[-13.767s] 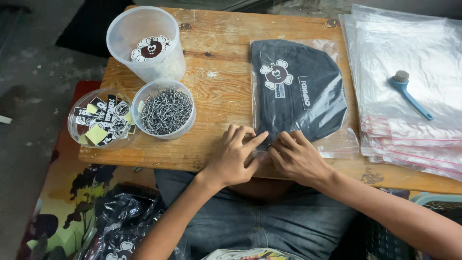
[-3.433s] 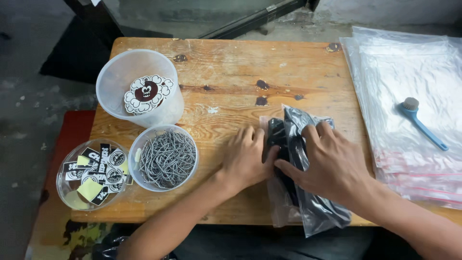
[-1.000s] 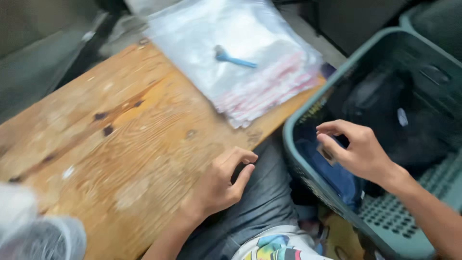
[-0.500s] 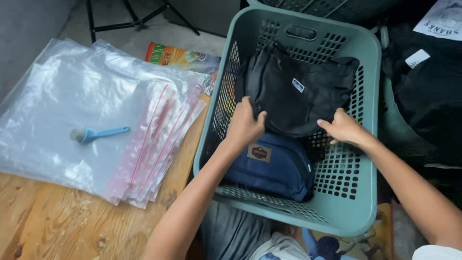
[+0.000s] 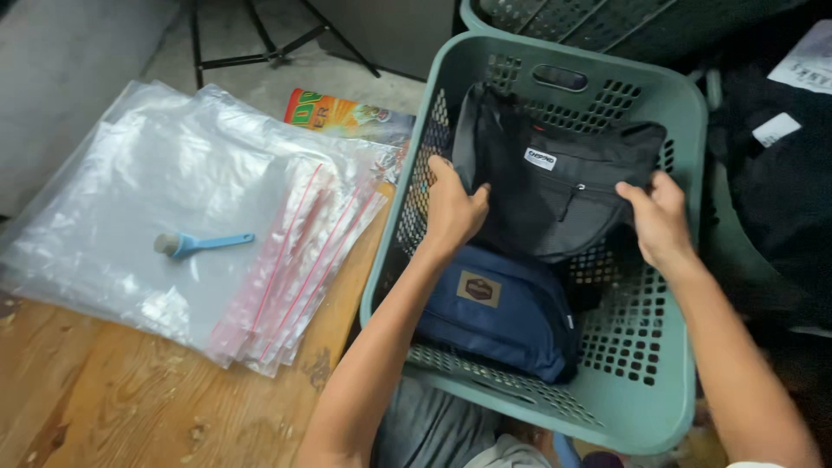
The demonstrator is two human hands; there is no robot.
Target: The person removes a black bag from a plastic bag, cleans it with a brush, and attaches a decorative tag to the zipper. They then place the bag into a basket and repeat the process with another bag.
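A green perforated plastic basket point(image 5: 667, 347) stands to the right of the wooden table. Inside it lie a black pouch bag point(image 5: 555, 186) with a small white label and, nearer to me, a navy blue bag point(image 5: 503, 312) with a brown patch. My left hand point(image 5: 451, 208) grips the black bag's left side. Its right edge is pinched by my right hand point(image 5: 659, 217). The black bag is lifted slightly above the navy one.
A stack of clear zip bags with red seals point(image 5: 199, 225) covers the wooden table point(image 5: 113, 407), with a small blue-handled brush point(image 5: 199, 244) on top. A colourful printed packet point(image 5: 347, 113) lies behind it. A second basket point(image 5: 555, 13) and dark fabric point(image 5: 780, 191) sit at right.
My view swung from the table to the basket on the right. Both hands left the bagged item and reached into the basket, closing on the black bag and raising it a little.
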